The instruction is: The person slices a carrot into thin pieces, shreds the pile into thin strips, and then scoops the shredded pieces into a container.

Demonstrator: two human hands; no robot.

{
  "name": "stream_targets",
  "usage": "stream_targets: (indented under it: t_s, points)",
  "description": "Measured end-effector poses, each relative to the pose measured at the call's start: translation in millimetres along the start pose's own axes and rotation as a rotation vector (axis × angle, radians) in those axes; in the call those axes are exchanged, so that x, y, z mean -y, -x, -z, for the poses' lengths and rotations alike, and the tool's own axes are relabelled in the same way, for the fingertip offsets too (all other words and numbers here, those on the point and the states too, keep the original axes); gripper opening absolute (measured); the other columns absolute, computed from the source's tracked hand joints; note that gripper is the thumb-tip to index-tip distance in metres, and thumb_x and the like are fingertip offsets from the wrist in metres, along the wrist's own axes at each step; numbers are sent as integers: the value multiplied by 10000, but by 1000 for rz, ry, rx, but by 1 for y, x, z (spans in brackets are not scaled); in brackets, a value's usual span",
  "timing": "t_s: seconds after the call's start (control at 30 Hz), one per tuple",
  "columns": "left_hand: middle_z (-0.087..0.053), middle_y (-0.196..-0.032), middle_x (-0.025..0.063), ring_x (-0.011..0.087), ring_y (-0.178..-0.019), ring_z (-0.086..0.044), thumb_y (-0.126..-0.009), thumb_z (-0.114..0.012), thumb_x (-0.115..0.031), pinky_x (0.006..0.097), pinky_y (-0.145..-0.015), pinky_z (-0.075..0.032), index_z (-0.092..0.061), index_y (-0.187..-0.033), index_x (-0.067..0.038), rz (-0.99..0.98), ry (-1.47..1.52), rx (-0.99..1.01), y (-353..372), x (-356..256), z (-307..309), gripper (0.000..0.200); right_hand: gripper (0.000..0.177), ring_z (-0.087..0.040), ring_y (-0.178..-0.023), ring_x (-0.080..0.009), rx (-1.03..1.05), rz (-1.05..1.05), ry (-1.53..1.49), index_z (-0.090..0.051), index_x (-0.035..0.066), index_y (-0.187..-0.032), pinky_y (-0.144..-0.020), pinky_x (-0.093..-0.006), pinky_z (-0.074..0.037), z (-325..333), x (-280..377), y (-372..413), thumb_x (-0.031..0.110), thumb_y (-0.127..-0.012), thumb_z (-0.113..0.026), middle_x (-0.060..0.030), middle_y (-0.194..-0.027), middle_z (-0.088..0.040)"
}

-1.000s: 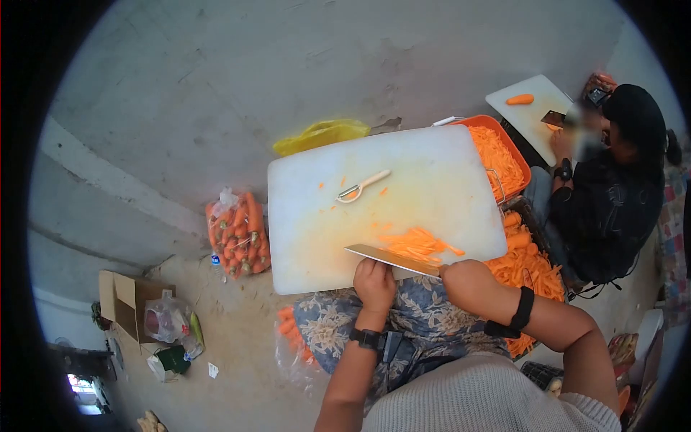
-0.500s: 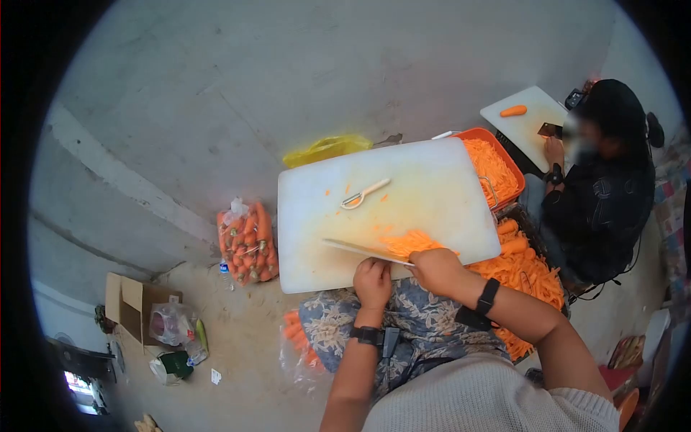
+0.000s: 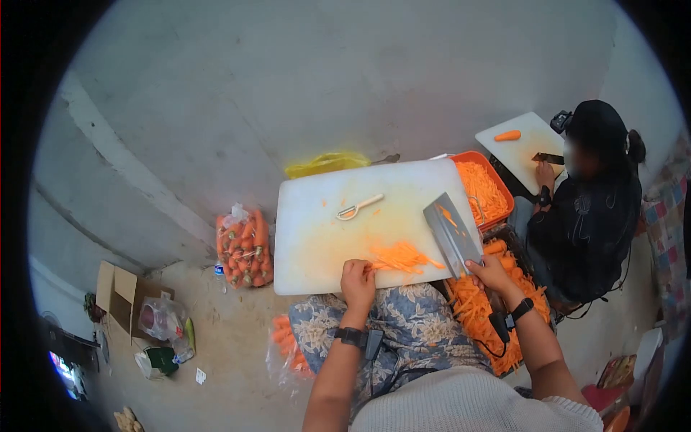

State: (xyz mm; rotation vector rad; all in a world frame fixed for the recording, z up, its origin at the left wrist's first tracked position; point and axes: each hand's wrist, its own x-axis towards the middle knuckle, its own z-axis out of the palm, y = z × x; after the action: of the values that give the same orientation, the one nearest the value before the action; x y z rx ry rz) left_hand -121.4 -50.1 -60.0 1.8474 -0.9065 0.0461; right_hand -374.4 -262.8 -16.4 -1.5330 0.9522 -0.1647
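My right hand grips a cleaver, its broad blade tilted up over the right side of the white cutting board. Bits of carrot cling to the blade. At the board's near edge, my left hand has its fingers closed at the left end of a small pile of carrot strips, pinching some of them. A vegetable peeler with a pale handle lies farther back on the board, with carrot scraps around it.
Right of the board stand an orange tub of shredded carrot and a dark crate of carrots and strips. A co-worker cuts at another board. A bag of carrots and a cardboard box stand left.
The cleaver has moved right, away from the carrot strips, and its blade has turned to show its flat side. My left hand has shifted slightly left to the strips' end.
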Motion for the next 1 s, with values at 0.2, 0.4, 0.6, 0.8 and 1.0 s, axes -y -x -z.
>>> stream_targets:
  t_s: [0.2,0.4,0.6,0.8,1.0]
  points:
    - [-564,-997,114,302,-1006,-550,-708,-746,-59,410,-876,-455,-660,-934,-48,32,-236,28,-2,-15,8,242,325,-493,-379,-120,-20,-75,-95,-561,-30,-906,-356,-269,-423,4,-15,-3,285,-917,-636,-46,-551,-543]
    - [-506,-1274,195,365,-1226,-441,-833,-660,-253,461,-1005,-370,-578,-1222,-49,-18,-376,-93,3,-1,-1,448,346,-501,-391,-127,-108,-38,-5,-546,-52,-958,-358,-285,-423,-4,-22,4,267,-894,-665,-63,-570,-551]
    - [-439,-1384,232,397,-1293,-390,-934,-487,-361,489,-1058,-316,-465,-1339,-5,17,-556,82,-3,-27,-49,539,365,-501,-394,-132,-43,-45,-48,-540,-58,-947,-352,-285,-407,-40,-9,11,281,-890,-664,-74,-568,-551]
    - [-495,-1310,233,395,-1253,-427,-940,-487,-324,472,-1042,-338,-475,-1288,32,26,-385,44,-2,-56,-84,498,505,-544,-420,-120,60,-64,94,-469,-107,-1189,-356,-260,-435,-78,-3,11,261,-898,-655,-80,-571,-568]
    - [-549,-1192,246,410,-1130,-501,-974,-451,-238,449,-992,-386,-516,-1215,54,15,-170,-70,0,-65,-98,384,506,-526,-385,-111,51,51,33,-428,-84,-1242,-348,-257,-439,-92,10,20,238,-907,-629,-62,-542,-560]
